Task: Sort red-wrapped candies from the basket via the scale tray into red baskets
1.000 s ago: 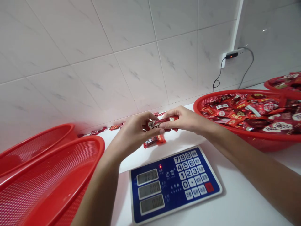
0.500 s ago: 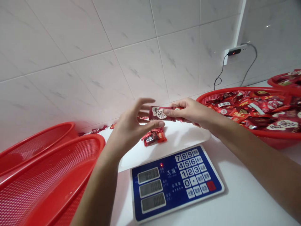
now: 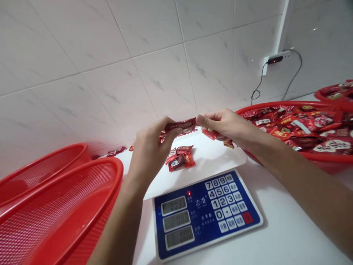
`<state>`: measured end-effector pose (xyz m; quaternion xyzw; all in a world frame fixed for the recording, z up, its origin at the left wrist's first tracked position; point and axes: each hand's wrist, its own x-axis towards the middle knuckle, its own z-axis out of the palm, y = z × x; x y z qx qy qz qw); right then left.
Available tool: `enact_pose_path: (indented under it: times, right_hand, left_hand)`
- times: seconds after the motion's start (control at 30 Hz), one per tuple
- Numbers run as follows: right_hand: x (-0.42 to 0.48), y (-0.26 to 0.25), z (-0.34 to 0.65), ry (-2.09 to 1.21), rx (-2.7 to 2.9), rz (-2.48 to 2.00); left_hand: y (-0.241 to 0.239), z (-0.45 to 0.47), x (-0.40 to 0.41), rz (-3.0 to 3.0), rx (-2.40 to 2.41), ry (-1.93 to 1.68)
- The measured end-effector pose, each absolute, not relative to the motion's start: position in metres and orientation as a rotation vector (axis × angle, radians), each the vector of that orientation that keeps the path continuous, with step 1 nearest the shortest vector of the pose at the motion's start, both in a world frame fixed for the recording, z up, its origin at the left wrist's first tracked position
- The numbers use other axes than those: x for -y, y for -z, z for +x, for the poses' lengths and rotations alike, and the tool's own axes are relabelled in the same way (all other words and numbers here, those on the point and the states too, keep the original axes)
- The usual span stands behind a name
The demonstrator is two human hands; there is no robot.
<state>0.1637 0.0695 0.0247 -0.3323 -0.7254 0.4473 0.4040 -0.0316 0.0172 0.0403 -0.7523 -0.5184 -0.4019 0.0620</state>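
Above the scale's white pan (image 3: 217,156), a dark red wrapped candy (image 3: 183,125) is held between both my hands. My left hand (image 3: 149,143) is closed, its thumb and fingers pinching the candy's left part. My right hand (image 3: 230,125) is closed too; its thumb and forefinger are at the candy's right end, while more red-wrapped candies (image 3: 210,134) stick out beneath its fingers. Below, a small pile of wrapped candies (image 3: 180,158) lies on the pan. The blue scale panel (image 3: 202,209) faces me, its top display reading about 0.033.
On the right stands a red basket (image 3: 325,156) full of wrapped candies, with another red basket (image 3: 331,96) behind it. Two red mesh baskets (image 3: 107,167) stand at the left. Loose candies (image 3: 116,152) lie along the tiled wall (image 3: 154,66). A power strip (image 3: 278,60) with cables hangs there.
My left hand has closed on the dark red candy, which has tipped from face-on to nearly edge-on. My right thumb has slid to its right end. More of the pile on the pan shows.
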Motion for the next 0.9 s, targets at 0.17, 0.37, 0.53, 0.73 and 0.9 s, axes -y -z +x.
enact_pose_path:
  times: [0.17,0.37,0.53,0.73,0.9]
  right_hand:
    - [-0.066,-0.022,0.155,-0.935,1.898,-0.704]
    - [-0.064,-0.017,0.149,-0.929,1.908,-0.605]
    - [-0.063,-0.013,0.144,-0.74,1.883,-0.629]
    - [-0.067,-0.013,0.144,-0.728,1.874,-0.626]
    - [-0.066,-0.017,0.151,-0.963,1.952,-0.626]
  left_hand:
    - [-0.041,-0.027,-0.017,-2.411,1.573,1.331]
    - [-0.042,-0.033,-0.016,-2.515,1.547,1.384]
    - [-0.04,-0.028,-0.016,-2.409,1.609,1.333]
    - [-0.031,-0.022,-0.021,-2.432,1.575,1.507]
    - [-0.03,-0.028,-0.023,-2.706,1.59,1.895]
